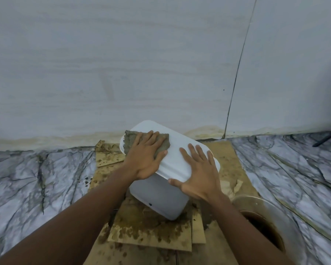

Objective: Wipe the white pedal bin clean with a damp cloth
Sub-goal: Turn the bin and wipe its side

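While the open right hand [197, 175] steadied the lid [172, 157], the flat left hand [145, 155] pressed the cloth [131, 139] there; the bin [161, 196] sides seemingly remained unwiped.

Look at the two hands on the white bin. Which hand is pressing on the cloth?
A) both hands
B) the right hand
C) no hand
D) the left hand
D: the left hand lies flat on the grey-brown cloth at the far end of the bin's lid, while the right hand rests bare on the lid with no cloth under it.
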